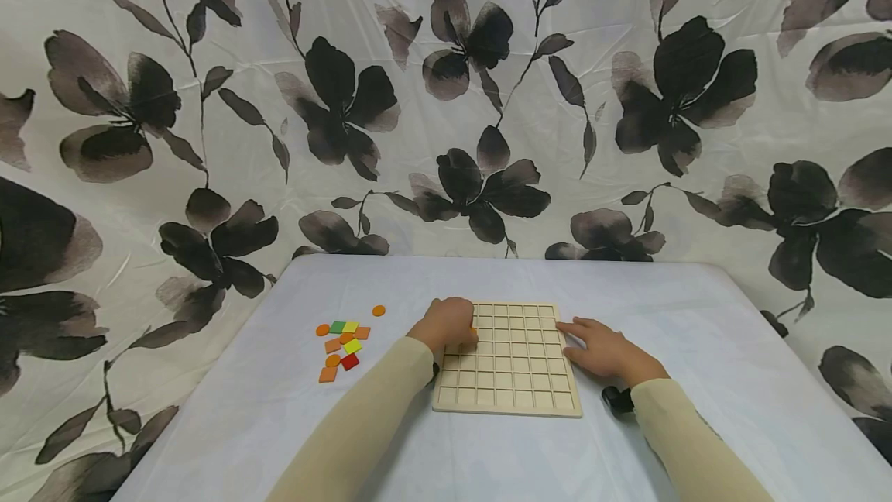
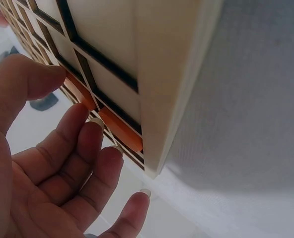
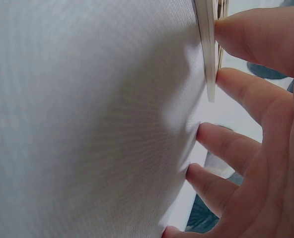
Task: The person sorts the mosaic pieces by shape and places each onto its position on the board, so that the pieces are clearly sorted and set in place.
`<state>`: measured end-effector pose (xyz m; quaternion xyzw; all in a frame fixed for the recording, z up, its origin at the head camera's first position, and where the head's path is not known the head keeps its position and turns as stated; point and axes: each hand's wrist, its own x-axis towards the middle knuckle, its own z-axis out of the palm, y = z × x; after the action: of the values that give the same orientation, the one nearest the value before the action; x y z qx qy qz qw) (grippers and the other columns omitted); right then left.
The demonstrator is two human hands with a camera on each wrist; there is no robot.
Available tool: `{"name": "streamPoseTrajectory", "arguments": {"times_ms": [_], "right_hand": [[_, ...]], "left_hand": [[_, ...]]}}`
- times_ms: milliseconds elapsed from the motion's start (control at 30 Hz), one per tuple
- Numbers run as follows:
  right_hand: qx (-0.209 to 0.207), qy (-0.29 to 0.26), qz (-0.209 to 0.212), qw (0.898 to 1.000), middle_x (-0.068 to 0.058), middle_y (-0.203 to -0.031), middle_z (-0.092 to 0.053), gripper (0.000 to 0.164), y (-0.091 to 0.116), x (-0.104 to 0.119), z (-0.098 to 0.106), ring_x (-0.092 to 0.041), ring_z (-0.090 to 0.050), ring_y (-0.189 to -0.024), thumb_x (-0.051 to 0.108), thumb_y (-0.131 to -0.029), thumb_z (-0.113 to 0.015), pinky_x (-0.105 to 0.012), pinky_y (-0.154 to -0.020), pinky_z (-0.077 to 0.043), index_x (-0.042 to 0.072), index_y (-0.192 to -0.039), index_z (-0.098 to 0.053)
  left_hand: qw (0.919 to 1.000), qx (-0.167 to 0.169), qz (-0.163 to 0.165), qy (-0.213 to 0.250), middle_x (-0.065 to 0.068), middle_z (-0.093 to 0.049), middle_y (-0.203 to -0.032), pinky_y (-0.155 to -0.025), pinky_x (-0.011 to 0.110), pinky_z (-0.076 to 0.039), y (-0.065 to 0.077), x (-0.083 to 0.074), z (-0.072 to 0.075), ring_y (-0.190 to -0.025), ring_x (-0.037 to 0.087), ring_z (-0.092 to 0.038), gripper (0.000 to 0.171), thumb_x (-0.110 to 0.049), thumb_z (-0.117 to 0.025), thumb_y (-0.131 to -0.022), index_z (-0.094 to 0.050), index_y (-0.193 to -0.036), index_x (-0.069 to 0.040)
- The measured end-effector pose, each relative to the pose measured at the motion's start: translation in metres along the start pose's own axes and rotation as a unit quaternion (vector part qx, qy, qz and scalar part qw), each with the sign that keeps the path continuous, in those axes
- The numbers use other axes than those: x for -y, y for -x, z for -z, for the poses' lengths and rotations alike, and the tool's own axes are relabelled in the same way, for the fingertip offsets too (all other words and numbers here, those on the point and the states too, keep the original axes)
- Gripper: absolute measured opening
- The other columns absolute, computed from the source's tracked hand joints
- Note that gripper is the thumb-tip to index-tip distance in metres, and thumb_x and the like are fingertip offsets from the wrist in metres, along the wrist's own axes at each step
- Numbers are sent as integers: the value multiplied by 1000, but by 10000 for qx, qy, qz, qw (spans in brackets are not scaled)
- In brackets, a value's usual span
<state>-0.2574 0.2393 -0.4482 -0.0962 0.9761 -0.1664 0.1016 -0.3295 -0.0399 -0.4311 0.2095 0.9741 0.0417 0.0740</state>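
Observation:
A pale wooden grid board (image 1: pixel 516 355) lies flat on the white-covered table. Over its upper left part is my left hand (image 1: pixel 449 324), curled, the thumb and a fingertip pinching an orange tile (image 2: pixel 78 91) at one of the cells. Beside it a second orange tile (image 2: pixel 119 130) sits in the cell by the board's border. In the head view the left hand mostly hides these tiles. My right hand (image 1: pixel 602 348) spreads its fairly straight fingers at the board's right edge. Its thumb and one finger touch that edge in the right wrist view, while other fingertips rest on the cloth.
Left of the board lie several loose pieces: orange discs (image 1: pixel 379 311), orange squares (image 1: pixel 327 374), yellow squares (image 1: pixel 353 345), a green square (image 1: pixel 337 327) and a red square (image 1: pixel 350 362). A floral curtain (image 1: pixel 460 99) hangs behind the white table (image 1: pixel 655 293).

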Motion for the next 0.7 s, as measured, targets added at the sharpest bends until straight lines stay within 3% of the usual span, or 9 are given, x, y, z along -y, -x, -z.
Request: {"name": "streamPoseTrajectory", "arguments": {"times_ms": [267, 500, 700], "right_hand": [[-11, -8, -38, 10000, -24, -153, -33, 54, -1, -1, -1, -47, -30, -140, 34, -97, -51, -75, -103, -21, 17, -147, -41], [-47, -9, -41, 10000, -23, -153, -33, 54, -2, -3, -3, -48, -30, -140, 34, -96, -51, -76, -103, -20, 17, -147, -42], [-34, -13, -64, 10000, -24, -153, -33, 54, -3, -3, -3, -48, -29, -139, 35, -96, -51, -76, -103, -20, 17, -147, -42]], "left_hand": [[10000, -10, -28, 28, -4, -59, -65, -98, 51, -42, 1, 1, 0, -62, 15, -48, 17, -23, -69, -82, -61, -70, -15], [9999, -3, -129, -34, -7, -62, -68, -84, 44, -46, 4, 1, 5, -64, 13, -53, 16, -27, -70, -86, -68, -74, -16], [9998, 56, -158, 88, -5, -68, -79, -85, 43, -46, 7, 4, 7, -72, 13, -57, 17, -31, -69, -88, -71, -82, -15]]}}
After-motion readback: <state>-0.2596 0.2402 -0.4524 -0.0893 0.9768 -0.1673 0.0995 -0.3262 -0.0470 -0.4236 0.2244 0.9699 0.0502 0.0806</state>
